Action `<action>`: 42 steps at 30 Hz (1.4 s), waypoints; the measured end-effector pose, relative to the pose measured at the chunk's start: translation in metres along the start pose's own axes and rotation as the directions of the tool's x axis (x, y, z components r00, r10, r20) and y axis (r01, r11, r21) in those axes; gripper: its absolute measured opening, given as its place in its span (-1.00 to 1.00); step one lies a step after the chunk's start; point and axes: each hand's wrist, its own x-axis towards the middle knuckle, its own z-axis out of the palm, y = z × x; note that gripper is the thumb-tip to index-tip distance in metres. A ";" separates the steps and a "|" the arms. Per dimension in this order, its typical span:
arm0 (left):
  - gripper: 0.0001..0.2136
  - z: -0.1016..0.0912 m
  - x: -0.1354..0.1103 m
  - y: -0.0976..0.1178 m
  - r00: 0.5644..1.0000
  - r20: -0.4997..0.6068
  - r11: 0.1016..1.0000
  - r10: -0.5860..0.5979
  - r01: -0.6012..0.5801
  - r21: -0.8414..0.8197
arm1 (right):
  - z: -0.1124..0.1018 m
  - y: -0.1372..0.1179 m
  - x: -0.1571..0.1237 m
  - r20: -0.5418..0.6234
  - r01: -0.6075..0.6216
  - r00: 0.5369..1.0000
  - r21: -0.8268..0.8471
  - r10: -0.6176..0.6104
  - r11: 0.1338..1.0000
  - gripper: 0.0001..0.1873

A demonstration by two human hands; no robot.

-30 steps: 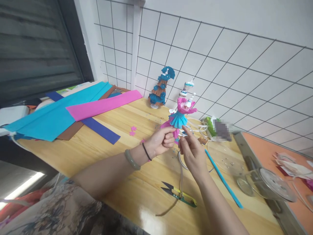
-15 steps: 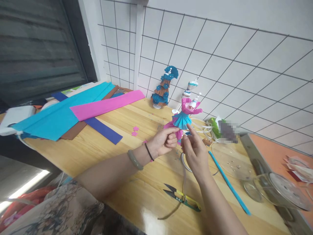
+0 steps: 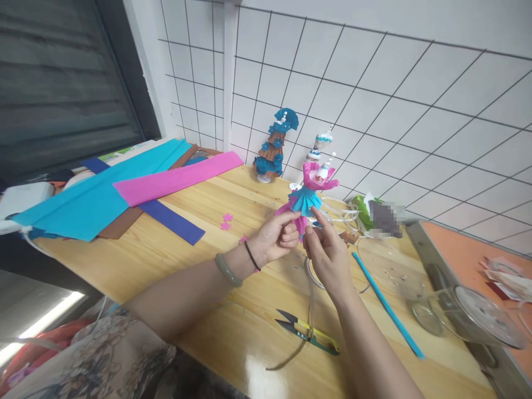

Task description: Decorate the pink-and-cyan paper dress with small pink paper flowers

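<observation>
A small paper figure (image 3: 318, 176) stands in front of my hands, with pink crepe paper round its upper part and a pleated blue crepe paper skirt (image 3: 305, 200) below. My left hand (image 3: 280, 235) is at the left of the skirt's lower edge, thumb and index finger pinched on the blue paper, the other fingers curled. At the right of the same edge, my right hand (image 3: 328, 249) touches the skirt with its index fingertip, its thumb apart below. More pink crepe paper (image 3: 283, 209) shows behind my left fingers. What is under the skirt is hidden.
Yellow-green thread snips (image 3: 310, 331) lie near the front, crossed by a ribbon (image 3: 311, 305). Blue (image 3: 95, 194) and pink (image 3: 178, 177) paper strips lie left. A blue-brown paper figure (image 3: 274, 147) stands behind. A blue strip (image 3: 386, 305) and clear jar (image 3: 469, 316) are at right.
The view has shifted slightly, so the figure and both hands sit a little further left in the picture. Both hands stay at the skirt's edge in nearly the same pose.
</observation>
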 end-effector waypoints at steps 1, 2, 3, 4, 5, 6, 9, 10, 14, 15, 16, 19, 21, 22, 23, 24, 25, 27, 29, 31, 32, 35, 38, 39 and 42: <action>-0.74 0.000 0.000 0.000 1.000 -0.002 1.000 0.007 -0.007 0.006 | 0.000 -0.001 0.000 0.004 -0.003 1.000 0.011 0.003 1.000 -0.50; -0.75 0.000 0.000 0.000 1.000 -0.004 1.000 0.012 -0.012 0.008 | 0.000 -0.001 0.000 0.005 -0.006 1.000 0.021 0.006 1.000 -0.50; -0.76 0.000 0.000 0.000 1.000 -0.005 1.000 0.014 -0.014 0.007 | 0.000 -0.001 0.000 0.005 -0.010 1.000 0.030 0.010 0.999 -0.50; -0.76 0.000 0.000 0.000 1.000 -0.005 1.000 0.016 -0.016 0.005 | 0.000 -0.001 0.000 0.004 -0.013 1.000 0.039 0.013 0.999 -0.50; -0.76 0.000 0.000 0.000 1.000 -0.003 1.000 0.016 -0.016 0.004 | 0.000 -0.001 0.000 -0.001 -0.014 1.000 0.049 0.014 0.999 -0.50; -0.75 0.001 0.000 0.000 1.000 0.000 1.000 0.014 -0.014 0.005 | 0.000 0.000 0.000 -0.007 -0.017 1.000 0.058 0.017 0.998 -0.50; -0.72 0.002 0.000 0.000 1.000 0.008 1.000 0.017 -0.017 0.015 | 0.000 0.001 0.000 -0.023 -0.032 0.999 0.100 0.034 0.994 -0.49; -0.71 0.002 0.001 0.000 1.000 0.007 1.000 0.020 -0.020 0.018 | 0.001 0.001 0.000 -0.022 -0.043 0.999 0.119 0.046 0.992 -0.49; -0.71 0.003 0.001 0.000 0.999 -0.021 1.000 0.029 -0.029 0.005 | 0.004 -0.003 0.000 0.033 -0.122 0.993 0.252 0.117 0.960 -0.48; -0.71 0.003 0.001 0.000 0.999 -0.030 1.000 0.029 -0.029 0.005 | 0.004 -0.004 0.000 0.056 -0.148 0.989 0.287 0.138 0.946 -0.48; -0.71 0.003 0.000 0.000 0.999 -0.035 0.999 0.031 -0.031 0.008 | 0.005 -0.006 0.000 0.076 -0.172 0.985 0.318 0.156 0.932 -0.47; -0.72 0.004 0.000 0.000 0.999 -0.038 0.999 0.032 -0.031 0.036 | 0.006 -0.010 0.001 0.118 -0.221 0.975 0.395 0.189 0.892 -0.46; -0.73 0.003 -0.001 0.000 0.999 -0.033 0.997 0.034 -0.032 0.066 | 0.006 -0.011 0.002 0.139 -0.244 0.969 0.445 0.202 0.862 -0.44; -0.72 0.003 -0.001 0.000 0.999 -0.027 0.996 0.037 -0.034 0.086 | 0.006 -0.011 0.002 0.147 -0.256 0.966 0.466 0.211 0.847 -0.43; -0.72 0.002 -0.001 0.000 0.999 -0.018 0.993 0.045 -0.043 0.108 | 0.006 -0.010 0.002 0.155 -0.267 0.963 0.483 0.218 0.834 -0.42; -0.72 0.001 -0.001 -0.001 0.998 -0.006 0.990 0.060 -0.059 0.132 | 0.006 -0.010 0.002 0.160 -0.275 0.961 0.497 0.224 0.823 -0.41; -0.73 0.001 -0.001 -0.001 0.997 0.009 0.984 0.080 -0.081 0.157 | 0.006 -0.009 0.002 0.164 -0.279 0.960 0.510 0.227 0.813 -0.41; -0.78 0.000 -0.002 -0.003 0.991 0.031 0.968 0.133 -0.137 0.210 | 0.006 -0.007 0.002 0.170 -0.280 0.960 0.535 0.223 0.797 -0.41; -0.82 0.001 -0.002 -0.003 0.982 0.029 0.946 0.184 -0.185 0.267 | 0.005 -0.006 0.002 0.178 -0.284 0.959 0.557 0.222 0.781 -0.43; -0.82 0.002 -0.002 -0.004 0.975 0.000 0.922 0.220 -0.208 0.327 | 0.004 -0.007 0.002 0.185 -0.298 0.954 0.573 0.234 0.763 -0.45; -0.81 0.003 -0.002 -0.004 0.973 -0.016 0.911 0.232 -0.211 0.353 | 0.004 -0.007 0.002 0.189 -0.307 0.952 0.583 0.242 0.752 -0.45; -0.80 0.003 -0.002 -0.004 0.964 -0.040 0.890 0.262 -0.225 0.397 | 0.004 -0.008 0.002 0.205 -0.335 0.942 0.613 0.265 0.716 -0.45; -0.81 0.001 0.000 -0.004 0.958 -0.044 0.880 0.282 -0.240 0.411 | 0.004 -0.010 0.003 0.225 -0.358 0.933 0.637 0.280 0.683 -0.44; -0.80 0.000 0.000 -0.004 0.957 -0.042 0.877 0.285 -0.243 0.414 | 0.004 -0.010 0.003 0.229 -0.364 0.931 0.639 0.284 0.677 -0.44; -0.80 0.000 0.000 -0.005 0.956 -0.033 0.870 0.291 -0.250 0.425 | 0.003 -0.011 0.003 0.244 -0.378 0.926 0.636 0.290 0.673 -0.44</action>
